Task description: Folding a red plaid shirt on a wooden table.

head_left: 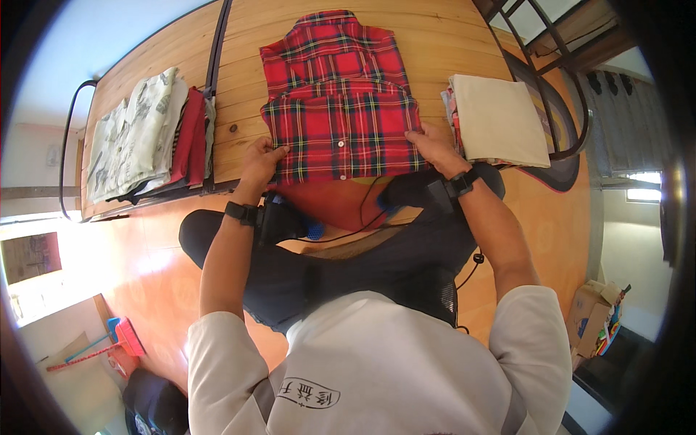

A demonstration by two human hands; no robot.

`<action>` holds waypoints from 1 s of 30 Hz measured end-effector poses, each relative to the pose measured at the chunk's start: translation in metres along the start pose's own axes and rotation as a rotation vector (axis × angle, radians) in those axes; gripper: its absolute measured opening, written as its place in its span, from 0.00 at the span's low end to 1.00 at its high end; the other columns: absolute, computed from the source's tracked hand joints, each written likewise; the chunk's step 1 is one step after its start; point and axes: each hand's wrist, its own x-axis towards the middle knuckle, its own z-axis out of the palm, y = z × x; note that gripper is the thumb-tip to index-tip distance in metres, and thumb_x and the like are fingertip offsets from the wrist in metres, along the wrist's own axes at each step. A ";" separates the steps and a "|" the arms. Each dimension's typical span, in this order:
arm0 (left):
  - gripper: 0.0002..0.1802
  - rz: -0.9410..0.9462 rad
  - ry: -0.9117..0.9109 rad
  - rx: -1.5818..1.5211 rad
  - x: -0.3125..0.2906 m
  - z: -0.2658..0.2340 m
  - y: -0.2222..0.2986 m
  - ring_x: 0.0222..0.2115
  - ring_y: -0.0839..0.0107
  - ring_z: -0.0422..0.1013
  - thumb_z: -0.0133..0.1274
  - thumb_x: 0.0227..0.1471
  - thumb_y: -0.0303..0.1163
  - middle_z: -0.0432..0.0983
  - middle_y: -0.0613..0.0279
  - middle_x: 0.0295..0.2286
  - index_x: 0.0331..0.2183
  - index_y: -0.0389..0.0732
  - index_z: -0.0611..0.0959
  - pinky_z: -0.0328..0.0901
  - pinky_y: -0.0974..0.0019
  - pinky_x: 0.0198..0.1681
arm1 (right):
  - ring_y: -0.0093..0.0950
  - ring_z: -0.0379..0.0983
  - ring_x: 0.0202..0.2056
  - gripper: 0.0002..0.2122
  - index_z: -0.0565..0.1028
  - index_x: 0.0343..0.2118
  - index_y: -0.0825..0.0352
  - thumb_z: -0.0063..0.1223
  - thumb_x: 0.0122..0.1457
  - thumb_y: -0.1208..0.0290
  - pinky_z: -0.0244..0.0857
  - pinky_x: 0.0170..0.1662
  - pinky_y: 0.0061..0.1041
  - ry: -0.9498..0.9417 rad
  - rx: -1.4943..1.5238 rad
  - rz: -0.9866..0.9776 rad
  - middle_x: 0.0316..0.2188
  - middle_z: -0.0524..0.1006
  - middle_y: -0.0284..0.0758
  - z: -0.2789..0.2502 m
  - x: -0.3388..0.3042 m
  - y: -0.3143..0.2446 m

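A red plaid shirt (341,116) lies folded into a narrow panel on the wooden table, its collar end pointing away from me. White buttons show down its near half, and the near edge reaches the table's front edge. My left hand (261,161) pinches its near left side, thumb on top and the other fingers mostly hidden. On the opposite side, my right hand (437,148) grips the near right side in the same way, thumb over the cloth. Black straps with small devices circle both wrists.
Folded clothes, white-patterned and red (138,138), are piled on the table's left. A stack topped by cream cloth (500,119) sits at the right, beside a black metal frame (573,138). A black cable (348,235) runs near my legs. The wooden tabletop (435,36) extends beyond the shirt.
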 end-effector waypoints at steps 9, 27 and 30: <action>0.14 0.041 0.068 0.093 -0.019 0.005 0.013 0.28 0.77 0.71 0.63 0.53 0.30 0.76 0.65 0.28 0.38 0.34 0.78 0.67 0.71 0.32 | 0.31 0.78 0.33 0.18 0.80 0.38 0.69 0.55 0.60 0.55 0.68 0.38 0.32 0.118 -0.181 -0.056 0.27 0.80 0.37 -0.006 0.006 0.010; 0.22 0.144 0.139 0.142 0.053 0.007 0.040 0.30 0.72 0.74 0.62 0.53 0.32 0.78 0.56 0.32 0.44 0.28 0.74 0.70 0.69 0.33 | 0.23 0.72 0.28 0.17 0.78 0.42 0.70 0.54 0.62 0.58 0.64 0.34 0.26 -0.038 0.028 0.054 0.26 0.78 0.31 -0.008 -0.003 -0.005; 0.17 0.104 0.082 0.098 0.062 0.014 0.041 0.29 0.72 0.75 0.61 0.53 0.31 0.78 0.58 0.30 0.40 0.30 0.77 0.70 0.69 0.32 | 0.23 0.72 0.27 0.17 0.79 0.40 0.70 0.55 0.62 0.58 0.64 0.33 0.27 -0.002 0.004 0.041 0.25 0.77 0.30 -0.006 -0.004 -0.006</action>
